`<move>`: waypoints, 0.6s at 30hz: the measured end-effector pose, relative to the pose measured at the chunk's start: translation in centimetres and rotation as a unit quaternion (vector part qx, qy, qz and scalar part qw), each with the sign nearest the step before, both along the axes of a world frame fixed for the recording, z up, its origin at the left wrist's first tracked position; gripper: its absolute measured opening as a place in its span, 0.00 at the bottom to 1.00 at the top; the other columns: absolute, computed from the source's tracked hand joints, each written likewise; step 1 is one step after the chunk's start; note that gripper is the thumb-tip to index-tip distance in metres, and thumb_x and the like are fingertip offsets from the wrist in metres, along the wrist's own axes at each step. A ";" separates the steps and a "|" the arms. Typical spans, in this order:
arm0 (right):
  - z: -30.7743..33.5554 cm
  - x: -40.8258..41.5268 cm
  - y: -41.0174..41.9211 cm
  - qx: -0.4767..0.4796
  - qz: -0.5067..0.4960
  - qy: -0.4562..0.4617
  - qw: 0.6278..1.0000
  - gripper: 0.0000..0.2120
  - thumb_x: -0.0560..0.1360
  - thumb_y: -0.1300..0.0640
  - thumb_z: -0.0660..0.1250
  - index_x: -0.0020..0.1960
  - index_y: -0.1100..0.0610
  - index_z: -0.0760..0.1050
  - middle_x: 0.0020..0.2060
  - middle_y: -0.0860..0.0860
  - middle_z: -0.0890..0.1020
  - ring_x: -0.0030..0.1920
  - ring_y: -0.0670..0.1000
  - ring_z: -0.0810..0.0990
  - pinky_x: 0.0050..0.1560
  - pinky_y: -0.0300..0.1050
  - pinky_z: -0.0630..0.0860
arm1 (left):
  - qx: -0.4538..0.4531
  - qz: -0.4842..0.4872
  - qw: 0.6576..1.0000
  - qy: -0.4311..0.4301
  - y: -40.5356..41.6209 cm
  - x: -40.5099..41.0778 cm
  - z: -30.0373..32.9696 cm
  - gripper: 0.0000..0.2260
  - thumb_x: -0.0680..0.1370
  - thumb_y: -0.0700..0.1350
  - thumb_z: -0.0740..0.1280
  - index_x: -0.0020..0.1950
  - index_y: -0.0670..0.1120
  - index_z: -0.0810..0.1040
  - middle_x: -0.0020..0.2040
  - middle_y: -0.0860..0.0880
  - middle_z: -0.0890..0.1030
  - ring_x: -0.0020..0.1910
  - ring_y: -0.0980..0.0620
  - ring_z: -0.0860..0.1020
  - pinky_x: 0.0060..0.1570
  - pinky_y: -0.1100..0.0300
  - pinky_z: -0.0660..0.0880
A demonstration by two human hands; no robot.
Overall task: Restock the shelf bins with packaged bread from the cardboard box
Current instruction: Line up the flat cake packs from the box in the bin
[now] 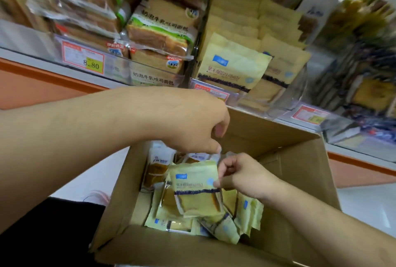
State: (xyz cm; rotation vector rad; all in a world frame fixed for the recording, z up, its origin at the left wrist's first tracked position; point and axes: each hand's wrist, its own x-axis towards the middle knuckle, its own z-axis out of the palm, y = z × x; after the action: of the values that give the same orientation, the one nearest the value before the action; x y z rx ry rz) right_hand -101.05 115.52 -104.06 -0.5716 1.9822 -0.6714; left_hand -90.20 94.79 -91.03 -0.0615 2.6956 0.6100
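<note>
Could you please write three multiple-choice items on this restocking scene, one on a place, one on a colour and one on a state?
1. Where is the pale yellow bread packet that the right hand pinches?
A. in a shelf bin
B. above the other packets in the cardboard box
C. on the floor

2. What colour is the field behind the number 8.80 on the price tag?
A. yellow
B. blue
C. green

3. How is the left hand?
A. flat on the shelf
B. fingers curled over the box, with no packet plainly held
C. gripping the box flap

Answers: 1 B, the packet sits over the heap inside the box. 2 A, the number stands on yellow. 3 B, its curled fingers hang above the packets.
</note>
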 end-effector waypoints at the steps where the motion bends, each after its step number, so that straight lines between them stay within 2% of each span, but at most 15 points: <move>1: 1.7 -0.3 0.3 -0.017 -0.002 0.007 1.000 0.07 0.73 0.68 0.78 0.40 0.65 0.80 0.35 0.57 0.83 0.37 0.49 0.82 0.41 0.40 0.79 | -0.024 -0.018 1.000 0.007 -0.1 -0.2 0.8 0.15 0.78 0.62 0.70 0.61 0.59 0.79 0.54 0.61 0.80 0.53 0.58 0.79 0.56 0.58 0.78; 4: 6.7 -1.2 1.3 -0.071 -0.016 0.028 0.997 0.07 0.73 0.66 0.79 0.40 0.63 0.82 0.38 0.63 0.84 0.39 0.53 0.83 0.44 0.45 0.81 | -0.014 -0.012 0.999 0.037 -0.8 -0.1 2.8 0.21 0.76 0.65 0.71 0.65 0.60 0.78 0.57 0.63 0.79 0.55 0.61 0.77 0.59 0.57 0.78; 6: 9.8 -1.8 2.1 -0.114 -0.044 0.020 0.992 0.06 0.73 0.67 0.78 0.41 0.61 0.82 0.41 0.63 0.86 0.43 0.56 0.87 0.46 0.47 0.83 | 0.012 0.018 0.999 0.041 -1.1 -0.1 3.7 0.23 0.73 0.66 0.73 0.66 0.60 0.78 0.59 0.63 0.79 0.58 0.61 0.77 0.62 0.56 0.77; 9: 13.0 -2.5 3.0 -0.176 -0.096 0.000 0.980 0.05 0.74 0.71 0.75 0.45 0.69 0.80 0.39 0.62 0.86 0.39 0.55 0.86 0.41 0.43 0.82 | 0.048 0.069 0.995 0.059 -1.7 -0.2 4.6 0.27 0.68 0.65 0.78 0.64 0.61 0.79 0.56 0.64 0.81 0.54 0.65 0.79 0.61 0.58 0.78; 11: 14.2 -2.8 3.2 -0.211 -0.120 -0.011 0.970 0.05 0.74 0.71 0.74 0.46 0.70 0.78 0.39 0.61 0.85 0.38 0.54 0.86 0.38 0.44 0.83 | 0.080 0.089 0.991 0.061 -1.7 -0.3 5.0 0.25 0.67 0.65 0.78 0.62 0.61 0.80 0.52 0.65 0.83 0.51 0.67 0.81 0.58 0.59 0.79; 14: 15.5 -3.3 3.4 -0.241 -0.136 -0.010 0.961 0.06 0.70 0.66 0.76 0.45 0.64 0.80 0.41 0.61 0.85 0.42 0.55 0.85 0.45 0.50 0.83 | 0.141 0.101 0.983 0.060 -0.9 -0.8 5.0 0.18 0.72 0.62 0.77 0.59 0.59 0.82 0.51 0.65 0.85 0.51 0.64 0.83 0.58 0.54 0.80; 16: 16.3 -3.7 3.7 -0.252 -0.135 -0.006 0.958 0.06 0.69 0.63 0.77 0.43 0.61 0.81 0.42 0.61 0.86 0.43 0.56 0.85 0.44 0.48 0.83 | 0.160 0.111 0.979 0.066 -0.3 -1.3 5.1 0.17 0.72 0.60 0.77 0.59 0.58 0.82 0.50 0.63 0.86 0.50 0.60 0.84 0.56 0.52 0.82; 18: 17.0 -4.2 4.1 -0.259 -0.123 0.006 0.958 0.04 0.72 0.66 0.76 0.42 0.61 0.81 0.43 0.61 0.87 0.44 0.56 0.86 0.42 0.45 0.85 | 0.188 0.116 0.972 0.077 0.5 -1.9 5.4 0.14 0.73 0.54 0.78 0.56 0.56 0.82 0.48 0.59 0.87 0.46 0.55 0.86 0.50 0.50 0.84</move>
State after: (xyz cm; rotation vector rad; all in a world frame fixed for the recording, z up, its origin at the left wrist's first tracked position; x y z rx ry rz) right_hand -105.23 119.64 -87.04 -0.6382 1.9031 -1.3663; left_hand -92.06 95.33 -85.61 -0.2396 2.6868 1.2346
